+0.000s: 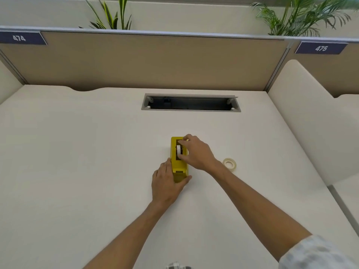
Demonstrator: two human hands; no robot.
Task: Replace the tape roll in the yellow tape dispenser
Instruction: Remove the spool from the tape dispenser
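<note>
The yellow tape dispenser [175, 164] stands on the white desk [77, 152], its long side pointing away from me. My left hand [167, 184] wraps around its near end and holds it down. My right hand [196, 152] reaches over the open top, with thumb and fingers pinched on a white tape roll [178, 150] that sits in the dispenser's slot. A second, clear tape roll [229, 163] lies flat on the desk to the right, just behind my right wrist.
An open rectangular cable slot [191, 103] is cut into the desk farther back. A beige partition [155, 61] closes the far edge, a white side panel [303, 121] the right edge. Plants stand behind the partition.
</note>
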